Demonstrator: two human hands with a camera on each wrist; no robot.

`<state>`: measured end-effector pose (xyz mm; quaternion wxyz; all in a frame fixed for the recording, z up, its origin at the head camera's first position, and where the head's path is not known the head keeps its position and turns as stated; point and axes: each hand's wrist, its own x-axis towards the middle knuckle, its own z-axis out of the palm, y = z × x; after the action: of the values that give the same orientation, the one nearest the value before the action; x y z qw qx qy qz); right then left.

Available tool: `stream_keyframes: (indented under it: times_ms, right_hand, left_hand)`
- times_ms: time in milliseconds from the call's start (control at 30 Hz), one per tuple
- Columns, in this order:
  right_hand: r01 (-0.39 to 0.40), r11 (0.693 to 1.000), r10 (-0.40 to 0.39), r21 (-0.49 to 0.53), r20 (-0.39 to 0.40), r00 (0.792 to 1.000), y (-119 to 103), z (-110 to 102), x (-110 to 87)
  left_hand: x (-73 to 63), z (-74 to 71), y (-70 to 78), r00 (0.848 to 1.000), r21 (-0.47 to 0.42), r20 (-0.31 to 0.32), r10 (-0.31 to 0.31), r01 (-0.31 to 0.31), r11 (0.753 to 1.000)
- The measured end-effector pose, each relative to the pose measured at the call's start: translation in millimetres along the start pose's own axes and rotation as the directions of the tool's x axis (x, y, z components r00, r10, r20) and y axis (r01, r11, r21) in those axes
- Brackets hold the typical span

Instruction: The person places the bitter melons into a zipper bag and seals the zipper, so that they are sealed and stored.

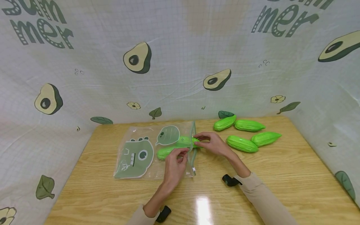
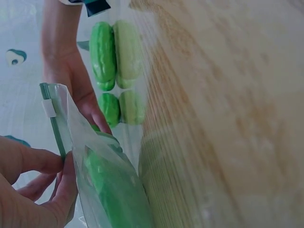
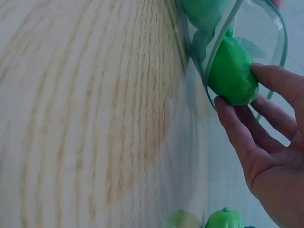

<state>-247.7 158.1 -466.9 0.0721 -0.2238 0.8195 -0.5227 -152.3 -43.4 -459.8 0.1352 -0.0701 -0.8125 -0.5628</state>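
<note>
A clear zip bag (image 1: 156, 170) printed with a green monster lies on the table, its mouth facing right. My left hand (image 1: 175, 165) pinches the bag's near upper edge at the zip strip, thumb against fingers, as the left wrist view shows. One bright green ridged bitter melon (image 1: 164, 153) lies inside the bag. A second bitter melon (image 3: 232, 71) is partly through the open mouth, behind the first, with its outer end sticking out. Around that end are the thumb and fingers of my right hand (image 1: 215, 144), gripping it. A white slider (image 1: 194, 169) sits at the zip's near end.
Several more bitter melons lie at the right back of the wooden table (image 1: 281, 175), among them one melon (image 1: 242, 143) just right of my right hand. A pale cloth (image 1: 174, 93) with avocado prints hangs behind the table and along its sides.
</note>
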Motion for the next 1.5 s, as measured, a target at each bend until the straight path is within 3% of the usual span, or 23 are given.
stream_keyframes:
  times_ms: [567,867,1500]
  right_hand:
    - [0.012,1.000,-0.012,-0.014,0.022,1.000,-1,4,3.1]
    - [0.037,0.999,-0.036,-0.025,0.029,0.999,2,4,6.3]
    - [0.059,0.998,-0.058,-0.018,0.054,0.997,1,9,12.1]
  left_hand:
    - [-0.7,-0.9,2.7,1.000,-0.008,0.023,-0.021,0.021,1.000]
    - [-0.6,0.7,-0.3,0.999,-0.002,0.009,0.031,-0.031,1.000]
    - [0.9,-1.0,0.1,0.999,-0.009,0.036,0.016,-0.015,1.000]
